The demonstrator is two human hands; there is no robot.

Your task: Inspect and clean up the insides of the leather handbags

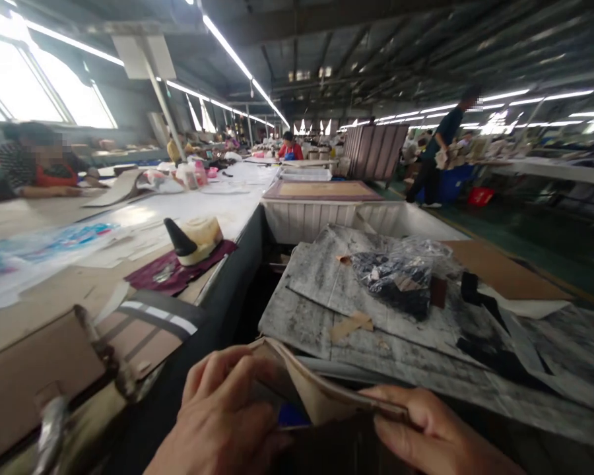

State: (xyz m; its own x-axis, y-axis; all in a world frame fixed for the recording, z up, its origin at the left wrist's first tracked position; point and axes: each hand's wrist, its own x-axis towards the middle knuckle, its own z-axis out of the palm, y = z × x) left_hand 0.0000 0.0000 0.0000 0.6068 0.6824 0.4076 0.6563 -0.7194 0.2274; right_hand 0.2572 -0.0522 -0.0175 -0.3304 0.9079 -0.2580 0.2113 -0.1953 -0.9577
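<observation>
At the bottom edge my left hand (222, 415) curls its fingers around the left side of a folded tan piece of card or leather (317, 389). My right hand (435, 432) pinches the same piece along its right edge. A small blue patch (292, 415) shows under the fold. Just beyond lie grey mottled sheets (336, 290) with a clear plastic bag of dark small parts (396, 274) on top.
A long worktable (178, 211) runs left, carrying a glue bottle with a black nozzle (193, 239) on a maroon cloth. A white ribbed bin (321, 221) stands ahead. A seated person (34, 161) is at the far left, and another person (440, 148) stands at the right.
</observation>
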